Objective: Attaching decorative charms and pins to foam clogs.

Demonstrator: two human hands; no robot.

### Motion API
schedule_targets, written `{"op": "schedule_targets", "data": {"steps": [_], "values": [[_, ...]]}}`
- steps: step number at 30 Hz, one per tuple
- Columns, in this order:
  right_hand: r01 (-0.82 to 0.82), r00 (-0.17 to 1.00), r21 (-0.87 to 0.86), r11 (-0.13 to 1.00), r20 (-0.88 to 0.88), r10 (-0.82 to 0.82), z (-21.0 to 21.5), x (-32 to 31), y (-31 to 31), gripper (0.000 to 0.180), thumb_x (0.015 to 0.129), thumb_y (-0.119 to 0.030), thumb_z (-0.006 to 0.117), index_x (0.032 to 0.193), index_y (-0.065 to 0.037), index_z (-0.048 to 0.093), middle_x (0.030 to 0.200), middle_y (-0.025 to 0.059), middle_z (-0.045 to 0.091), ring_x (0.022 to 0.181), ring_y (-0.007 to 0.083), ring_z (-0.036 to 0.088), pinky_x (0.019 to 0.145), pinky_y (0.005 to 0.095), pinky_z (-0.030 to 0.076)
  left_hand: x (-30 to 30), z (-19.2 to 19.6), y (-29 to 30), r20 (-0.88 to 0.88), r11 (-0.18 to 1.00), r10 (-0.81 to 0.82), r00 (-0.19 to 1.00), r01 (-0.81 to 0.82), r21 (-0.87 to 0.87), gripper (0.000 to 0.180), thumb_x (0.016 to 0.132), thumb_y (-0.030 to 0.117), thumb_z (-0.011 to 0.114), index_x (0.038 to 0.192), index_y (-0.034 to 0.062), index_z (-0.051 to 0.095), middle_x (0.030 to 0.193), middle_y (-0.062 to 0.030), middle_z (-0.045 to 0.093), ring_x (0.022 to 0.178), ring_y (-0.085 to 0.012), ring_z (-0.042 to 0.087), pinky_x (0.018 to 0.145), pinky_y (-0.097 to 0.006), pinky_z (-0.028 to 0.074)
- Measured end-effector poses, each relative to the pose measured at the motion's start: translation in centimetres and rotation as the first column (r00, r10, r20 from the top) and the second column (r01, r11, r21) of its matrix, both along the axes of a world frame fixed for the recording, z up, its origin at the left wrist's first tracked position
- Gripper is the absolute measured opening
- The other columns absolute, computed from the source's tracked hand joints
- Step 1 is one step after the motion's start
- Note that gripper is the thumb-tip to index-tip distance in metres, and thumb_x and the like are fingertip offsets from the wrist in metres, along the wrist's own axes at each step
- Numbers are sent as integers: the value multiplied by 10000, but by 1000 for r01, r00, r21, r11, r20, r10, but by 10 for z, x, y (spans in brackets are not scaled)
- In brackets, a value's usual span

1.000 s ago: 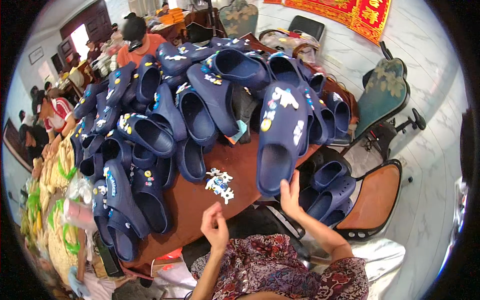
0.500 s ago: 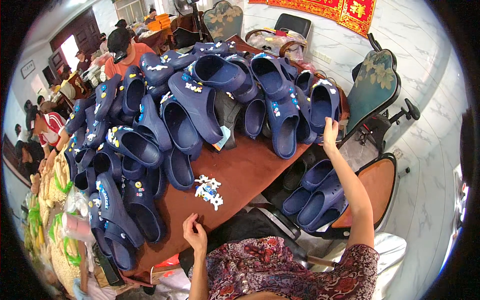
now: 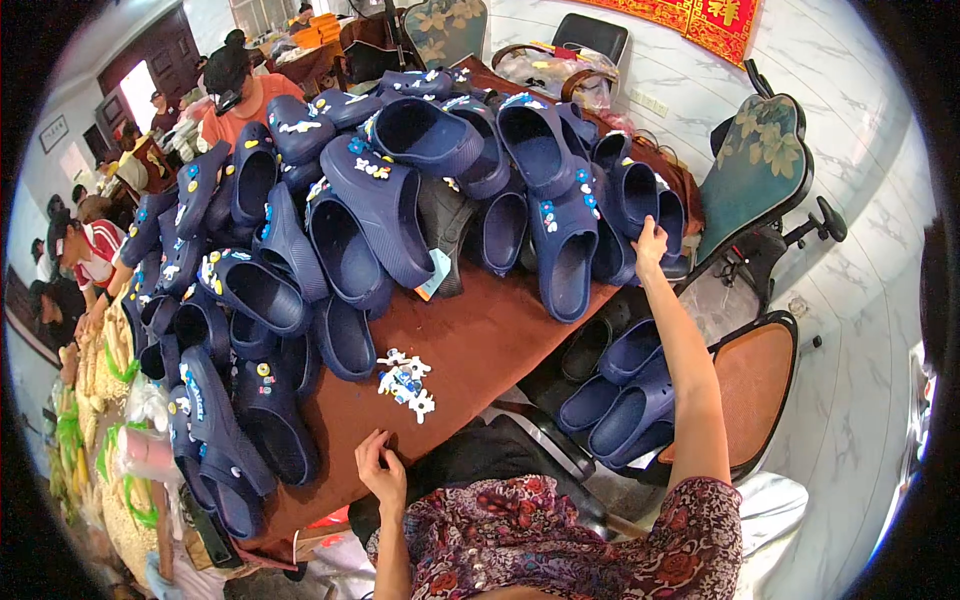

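At the right end of a large pile of navy clogs, my right hand (image 3: 651, 243) grips the heel end of one navy clog (image 3: 637, 192), thumb and fingers closed on its rim. Another navy clog (image 3: 671, 215) shows just beside it. My left hand (image 3: 381, 470) hovers by the table's near edge, fingers loosely curled and apart, with nothing visible in them. Just beyond it lies a small heap of white and blue figure-shaped shoe charms (image 3: 405, 385) on the brown tabletop (image 3: 465, 345). Many piled clogs carry colourful charms on their uppers.
More navy clogs (image 3: 630, 410) sit below the table's right edge, beside an orange-seated chair (image 3: 745, 385). A flower-patterned chair back (image 3: 757, 155) stands at the right. A co-worker in an orange shirt (image 3: 262, 105) is beyond the pile; others work at the far left.
My right hand's grip has shifted on the clog at the pile's right end, which now sits a little further left, uncovering another clog. My left hand stays near the table edge.
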State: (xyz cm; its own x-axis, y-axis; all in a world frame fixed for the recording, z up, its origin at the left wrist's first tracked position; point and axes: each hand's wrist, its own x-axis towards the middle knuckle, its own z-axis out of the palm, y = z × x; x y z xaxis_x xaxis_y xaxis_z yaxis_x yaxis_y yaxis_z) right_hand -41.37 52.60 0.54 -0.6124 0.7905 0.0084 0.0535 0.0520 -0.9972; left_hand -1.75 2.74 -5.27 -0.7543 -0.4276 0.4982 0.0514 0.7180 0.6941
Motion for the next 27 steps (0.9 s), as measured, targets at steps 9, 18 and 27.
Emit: {"op": "schedule_targets", "data": {"steps": [9,18,27], "values": [[-260,958,-47,965,-139,251,5,13,11,682,917,-562,574,1390,-86,454,1364,105,497,1187,244,510,839,412,528,2,-4,-1,33,998,5,999,-3,-55,284,766,-98,554,988,26,678,1077,-169,659,1031,-323,609,908,-392,479],[-156,972,578,801,-56,230,-91,67,61,367,935,-268,618,1181,1,582,966,121,624,811,204,601,715,333,505,-4,-13,-1,12,992,-7,1000,9,-129,308,752,-101,568,991,33,708,1092,-143,663,1003,-322,608,887,-401,494],[-565,742,694,446,664,-94,-80,160,64,495,813,-307,701,1211,-45,565,1146,271,593,1104,399,576,962,449,472,3,-15,-8,7,982,-45,999,45,-183,306,764,-95,569,1006,36,702,1114,-141,656,1020,-326,605,901,-399,488]]}}
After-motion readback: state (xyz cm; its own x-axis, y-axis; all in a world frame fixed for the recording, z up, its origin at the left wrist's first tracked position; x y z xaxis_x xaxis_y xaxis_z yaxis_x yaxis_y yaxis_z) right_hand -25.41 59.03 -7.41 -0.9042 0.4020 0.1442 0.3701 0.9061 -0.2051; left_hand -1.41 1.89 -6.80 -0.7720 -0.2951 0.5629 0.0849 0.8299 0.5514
